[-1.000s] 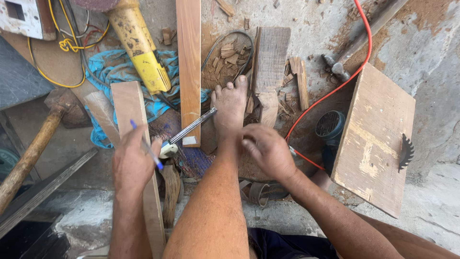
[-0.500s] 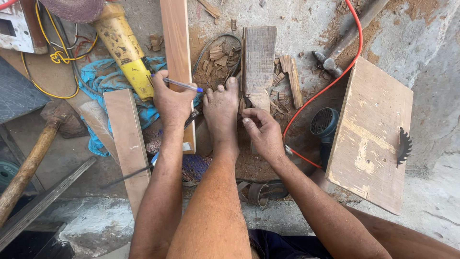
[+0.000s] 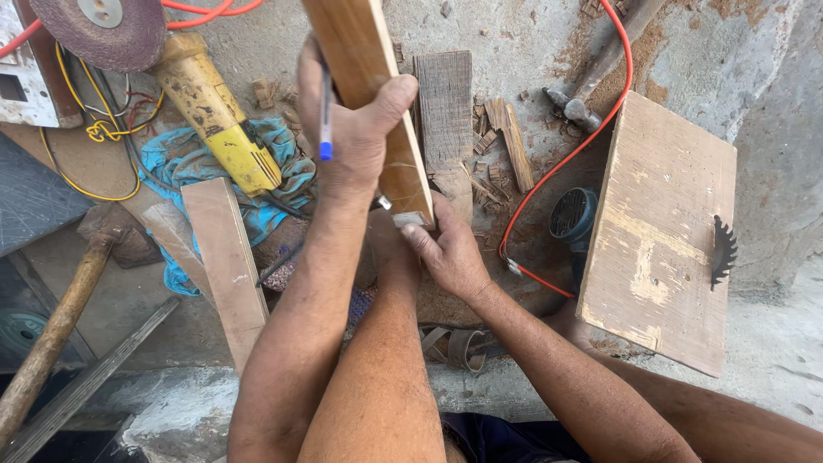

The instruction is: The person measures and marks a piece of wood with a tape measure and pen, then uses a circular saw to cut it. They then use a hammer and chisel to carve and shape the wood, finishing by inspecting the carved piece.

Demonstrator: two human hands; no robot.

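Two hands on one wooden plank — left hand clenched round it, blue pen between its fingers; right hand pinches its lower end. A foot and forearm crowd beneath — yellow angle grinder left, grey board behind.

I lose the plank past the top edge. My left hand covers most of the pen. The saw blade shows only teeth behind the board. The hammer handle runs off frame.
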